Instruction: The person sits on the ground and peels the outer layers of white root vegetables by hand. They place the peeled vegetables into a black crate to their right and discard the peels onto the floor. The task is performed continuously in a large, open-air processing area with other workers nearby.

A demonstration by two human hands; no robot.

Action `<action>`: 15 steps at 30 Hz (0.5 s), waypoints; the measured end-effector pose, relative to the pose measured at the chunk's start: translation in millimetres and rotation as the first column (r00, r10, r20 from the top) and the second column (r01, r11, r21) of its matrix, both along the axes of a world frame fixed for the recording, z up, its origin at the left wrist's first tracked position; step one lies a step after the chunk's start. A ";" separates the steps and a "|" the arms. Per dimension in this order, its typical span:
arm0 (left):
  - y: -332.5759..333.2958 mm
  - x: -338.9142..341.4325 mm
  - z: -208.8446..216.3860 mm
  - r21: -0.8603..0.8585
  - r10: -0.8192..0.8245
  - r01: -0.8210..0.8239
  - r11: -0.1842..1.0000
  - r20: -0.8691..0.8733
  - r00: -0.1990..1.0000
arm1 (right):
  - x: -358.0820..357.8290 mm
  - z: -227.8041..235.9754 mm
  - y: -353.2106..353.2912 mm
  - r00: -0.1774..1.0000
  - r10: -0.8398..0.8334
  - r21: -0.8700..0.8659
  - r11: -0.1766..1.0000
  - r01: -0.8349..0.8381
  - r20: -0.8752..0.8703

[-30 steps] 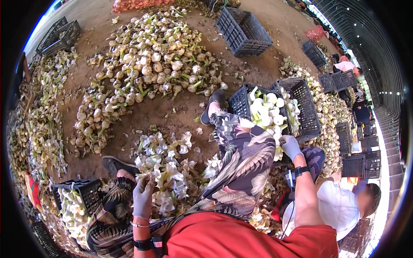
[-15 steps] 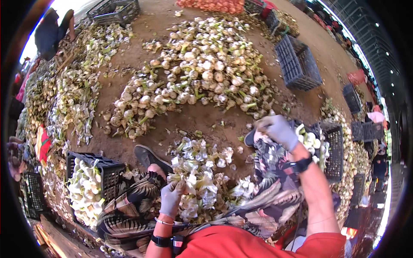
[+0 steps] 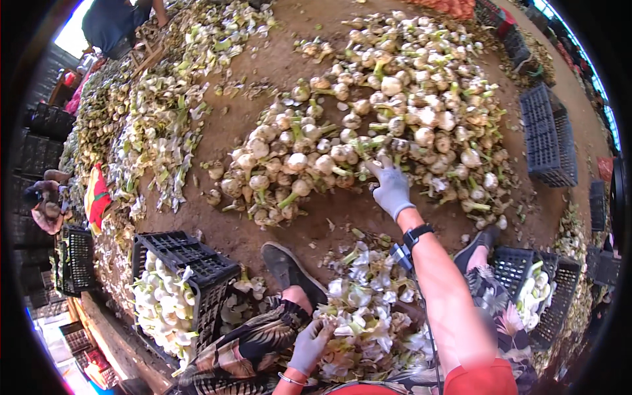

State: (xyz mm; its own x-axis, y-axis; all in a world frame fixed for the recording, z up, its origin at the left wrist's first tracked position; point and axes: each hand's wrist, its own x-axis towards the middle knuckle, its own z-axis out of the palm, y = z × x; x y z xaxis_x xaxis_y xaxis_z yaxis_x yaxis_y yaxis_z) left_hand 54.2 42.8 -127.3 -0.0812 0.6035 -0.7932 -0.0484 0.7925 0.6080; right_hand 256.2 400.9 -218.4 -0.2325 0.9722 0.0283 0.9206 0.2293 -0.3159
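My right hand [image 3: 391,187], in a pale glove, is stretched out to the near edge of a wide heap of garlic bulbs [image 3: 424,118] with stems on. Its fingers are extended among the nearest bulbs and hold nothing that I can see. Close to my lap, my left hand [image 3: 309,347], gloved too, has its fingers drawn together beside a mound of peeled garlic skins [image 3: 368,289]. Whatever is between those fingertips, if anything, is too small to make out.
On my left a black crate [image 3: 220,280] holds trimmed white garlic [image 3: 161,296]. By my right leg stands another crate [image 3: 559,303] with white garlic. A blue-grey crate [image 3: 548,138] is at far right. More skins [image 3: 158,131] and a person [image 3: 118,26] are at far left.
My right hand has swung from above my right knee forward and left to the garlic heap. The left hand stays low by the skins. The whole view has turned to the left.
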 end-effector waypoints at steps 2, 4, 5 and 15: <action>6.2 -2.0 5.8 -0.002 -0.040 0.040 0.999 0.003 0.999 | -14.9 -0.4 10.5 0.975 0.069 -0.053 0.997 -0.059 0.212; 3.1 0.1 -4.8 0.040 -0.117 0.117 0.992 -0.020 0.993 | -10.2 -5.8 15.9 0.983 0.029 0.024 0.999 -0.034 0.181; 15.5 -0.6 4.8 -0.013 -0.234 0.234 0.972 -0.071 0.970 | -3.6 -13.0 12.3 0.998 -0.004 0.067 0.998 0.000 0.056; -0.1 4.8 16.0 0.411 0.048 -0.034 0.911 -0.023 0.999 | -53.9 78.8 -287.5 0.746 -0.241 -0.389 0.921 -0.026 -0.621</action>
State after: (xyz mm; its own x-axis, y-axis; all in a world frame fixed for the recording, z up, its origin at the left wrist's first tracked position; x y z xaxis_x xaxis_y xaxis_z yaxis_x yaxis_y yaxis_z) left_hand 59.0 42.6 -111.2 -0.1339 0.8707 -0.4732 -0.0508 0.4709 0.8807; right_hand 202.3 113.3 -139.6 -0.1801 0.9599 -0.2147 0.4707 -0.1076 -0.8757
